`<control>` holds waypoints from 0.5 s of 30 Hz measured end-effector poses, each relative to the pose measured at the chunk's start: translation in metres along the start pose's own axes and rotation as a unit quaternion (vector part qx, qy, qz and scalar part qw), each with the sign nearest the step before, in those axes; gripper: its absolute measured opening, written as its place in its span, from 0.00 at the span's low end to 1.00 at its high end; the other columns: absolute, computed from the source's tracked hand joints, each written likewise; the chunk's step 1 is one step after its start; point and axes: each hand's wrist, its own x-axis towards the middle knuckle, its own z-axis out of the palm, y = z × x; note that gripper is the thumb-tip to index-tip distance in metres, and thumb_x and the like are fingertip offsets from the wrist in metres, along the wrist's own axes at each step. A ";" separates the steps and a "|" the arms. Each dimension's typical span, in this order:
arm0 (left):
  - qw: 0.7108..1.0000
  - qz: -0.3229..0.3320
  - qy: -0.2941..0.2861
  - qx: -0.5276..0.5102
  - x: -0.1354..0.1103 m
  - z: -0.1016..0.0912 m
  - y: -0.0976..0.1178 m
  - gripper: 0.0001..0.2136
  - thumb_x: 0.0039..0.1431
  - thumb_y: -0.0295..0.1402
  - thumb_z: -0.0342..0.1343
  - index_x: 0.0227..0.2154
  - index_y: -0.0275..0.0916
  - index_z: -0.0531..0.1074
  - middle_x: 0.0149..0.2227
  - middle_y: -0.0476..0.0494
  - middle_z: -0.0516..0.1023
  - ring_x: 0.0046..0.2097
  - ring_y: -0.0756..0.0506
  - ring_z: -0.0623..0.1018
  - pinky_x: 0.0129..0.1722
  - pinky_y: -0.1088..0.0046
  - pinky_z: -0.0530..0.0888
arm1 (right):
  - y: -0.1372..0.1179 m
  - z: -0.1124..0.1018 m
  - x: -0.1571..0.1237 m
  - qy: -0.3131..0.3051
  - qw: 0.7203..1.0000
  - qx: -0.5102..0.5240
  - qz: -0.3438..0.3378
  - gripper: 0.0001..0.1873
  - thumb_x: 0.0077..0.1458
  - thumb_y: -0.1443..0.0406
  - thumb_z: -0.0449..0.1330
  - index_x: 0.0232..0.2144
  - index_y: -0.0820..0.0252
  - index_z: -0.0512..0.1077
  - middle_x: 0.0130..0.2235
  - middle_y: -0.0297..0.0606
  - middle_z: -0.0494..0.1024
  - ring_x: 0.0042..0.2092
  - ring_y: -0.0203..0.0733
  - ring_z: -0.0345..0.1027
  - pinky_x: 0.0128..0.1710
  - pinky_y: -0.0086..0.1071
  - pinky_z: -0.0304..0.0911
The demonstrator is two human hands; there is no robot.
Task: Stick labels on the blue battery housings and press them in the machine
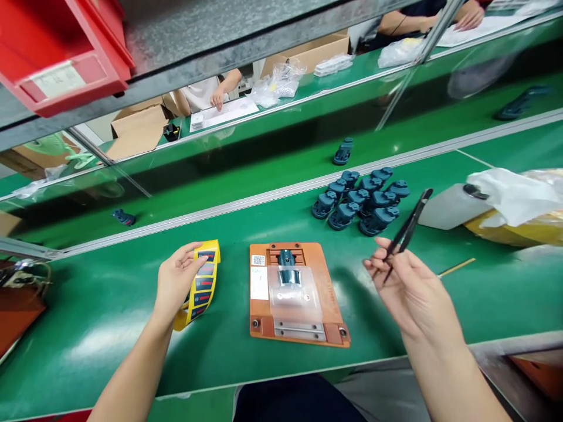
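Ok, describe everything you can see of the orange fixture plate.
The orange fixture plate lies flat on the green bench, rigid-looking, with corner bolts, a steel strip, and QR and white labels. A dark teal moulded part sits in its recess beside a clear cover. Neither the left hand nor the right hand touches it.

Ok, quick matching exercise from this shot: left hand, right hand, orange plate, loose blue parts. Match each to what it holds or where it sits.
1 left hand
2 right hand
3 orange plate
4 loose blue parts

A grips tweezers
B grips a strip of labels
C clustered on the green bench
D holds one blue part

Pairs: 1-B, 2-A, 3-D, 4-C
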 end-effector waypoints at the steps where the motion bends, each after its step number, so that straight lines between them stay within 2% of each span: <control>1: 1.000 -0.008 0.017 -0.024 -0.004 0.001 0.000 0.24 0.53 0.45 0.67 0.50 0.39 0.75 0.41 0.41 0.82 0.40 0.42 0.83 0.40 0.68 0.79 | -0.007 0.015 0.002 -0.034 0.999 0.025 0.017 0.16 0.57 0.50 0.64 0.43 0.49 0.76 0.41 0.39 0.77 0.39 0.44 0.74 0.44 0.44 0.74; 4: 0.996 0.001 0.069 -0.054 -0.008 0.002 -0.001 0.18 0.50 0.43 0.69 0.42 0.40 0.79 0.46 0.41 0.79 0.38 0.44 0.82 0.39 0.69 0.80 | -0.023 0.061 0.002 -0.120 0.989 0.079 0.045 0.15 0.53 0.49 0.68 0.37 0.49 0.77 0.44 0.40 0.78 0.42 0.46 0.75 0.43 0.45 0.75; 6: 0.995 0.021 0.086 -0.052 -0.008 0.002 -0.002 0.14 0.48 0.41 0.70 0.36 0.40 0.80 0.52 0.40 0.75 0.45 0.42 0.82 0.42 0.69 0.80 | -0.031 0.090 -0.002 -0.185 0.976 0.090 0.076 0.15 0.51 0.51 0.71 0.37 0.50 0.77 0.39 0.37 0.79 0.36 0.42 0.75 0.39 0.41 0.76; 9: 0.996 0.019 0.060 -0.055 -0.008 -0.001 -0.002 0.11 0.50 0.40 0.69 0.32 0.40 0.80 0.55 0.38 0.76 0.56 0.36 0.77 0.45 0.67 0.80 | -0.037 0.127 -0.008 -0.271 0.951 0.080 0.124 0.17 0.50 0.55 0.73 0.39 0.54 0.78 0.33 0.34 0.79 0.31 0.38 0.75 0.37 0.36 0.76; 12: 0.998 0.003 0.037 -0.060 -0.009 -0.002 -0.001 0.09 0.51 0.39 0.68 0.31 0.39 0.79 0.55 0.37 0.78 0.57 0.34 0.77 0.44 0.64 0.80 | -0.040 0.158 -0.010 -0.328 0.933 0.060 0.139 0.19 0.49 0.57 0.75 0.40 0.58 0.77 0.36 0.36 0.81 0.35 0.40 0.79 0.40 0.36 0.76; 15: 0.998 0.025 0.055 -0.032 -0.010 -0.001 0.001 0.08 0.50 0.38 0.68 0.27 0.40 0.79 0.54 0.39 0.80 0.55 0.35 0.78 0.44 0.65 0.80 | -0.039 0.184 -0.009 -0.357 0.923 0.057 0.134 0.20 0.47 0.58 0.75 0.39 0.60 0.76 0.35 0.36 0.82 0.36 0.41 0.80 0.43 0.38 0.77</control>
